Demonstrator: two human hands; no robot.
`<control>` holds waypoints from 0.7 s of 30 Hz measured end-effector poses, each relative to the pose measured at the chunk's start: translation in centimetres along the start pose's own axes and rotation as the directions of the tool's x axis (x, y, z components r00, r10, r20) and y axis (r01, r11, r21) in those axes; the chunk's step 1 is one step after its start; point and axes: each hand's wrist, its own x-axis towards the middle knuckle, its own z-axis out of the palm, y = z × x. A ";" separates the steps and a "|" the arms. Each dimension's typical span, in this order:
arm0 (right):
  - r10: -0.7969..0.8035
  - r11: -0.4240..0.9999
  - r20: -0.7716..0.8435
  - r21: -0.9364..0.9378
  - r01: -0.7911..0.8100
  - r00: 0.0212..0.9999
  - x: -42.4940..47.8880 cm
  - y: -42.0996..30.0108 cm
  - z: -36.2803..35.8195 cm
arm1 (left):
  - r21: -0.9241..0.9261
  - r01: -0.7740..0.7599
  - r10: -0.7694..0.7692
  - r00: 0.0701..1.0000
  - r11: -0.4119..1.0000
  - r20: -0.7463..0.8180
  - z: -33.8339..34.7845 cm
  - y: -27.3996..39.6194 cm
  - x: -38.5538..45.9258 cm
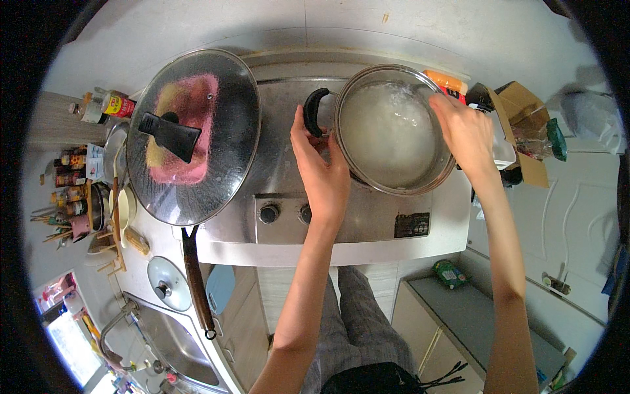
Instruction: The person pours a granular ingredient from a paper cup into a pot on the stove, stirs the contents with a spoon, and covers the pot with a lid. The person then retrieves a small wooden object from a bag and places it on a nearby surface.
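A round steel pot (344,165) with cloudy whitish liquid (393,143) stands on the right side of the stainless-steel gas stove (280,162). My left hand (322,172) is at its black curved handle (313,111), fingers curled around the lower end and thumb by the pot wall. Over the right rim, my right hand (465,125) has its fingers bent down inside the edge. A greyish shape lies by those fingertips; whether they hold a utensil or the rim, I cannot tell. Ripples show on the liquid near them.
Left on the stove sits a pan under a fogged glass lid (231,167), pink and yellow contents inside. Its long wooden handle (197,280) juts past the counter edge. Bottles (115,104), a smaller glass lid (170,285), a sink (172,340) and a cardboard box (526,111) surround the stove.
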 end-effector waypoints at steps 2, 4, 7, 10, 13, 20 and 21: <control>0.002 1.000 -0.041 0.006 -0.002 0.999 0.5 -0.2 -0.1 | -0.002 0.026 -0.026 1.000 1.000 0.010 -0.1 0.3 0.0; 0.012 1.000 -0.052 0.002 -0.011 0.999 0.7 0.1 0.2 | -0.007 0.027 -0.027 1.000 1.000 0.011 -0.1 0.4 -0.1; 0.048 0.999 -0.072 0.006 -0.048 0.996 0.4 0.0 0.3 | -0.004 0.010 -0.010 1.000 1.000 0.020 -0.1 0.3 0.1; 0.097 0.994 -0.059 -0.038 -0.100 0.994 -0.6 -0.6 -0.2 | -0.007 0.020 -0.019 0.999 1.000 0.036 -0.3 0.4 0.1; 0.129 0.988 0.010 -0.084 -0.128 0.992 -1.7 -0.7 -1.2 | -0.047 0.021 -0.021 1.000 0.999 0.007 -0.1 0.1 0.1; -0.099 0.994 0.052 0.043 0.097 0.994 -1.8 -1.9 -1.9 | 0.025 0.025 -0.026 0.998 0.999 0.050 -0.4 0.7 0.1; -0.098 0.993 0.040 0.063 0.095 0.994 -1.5 -2.1 -1.6 | 0.028 0.016 -0.017 0.999 0.999 0.048 -0.4 0.8 0.1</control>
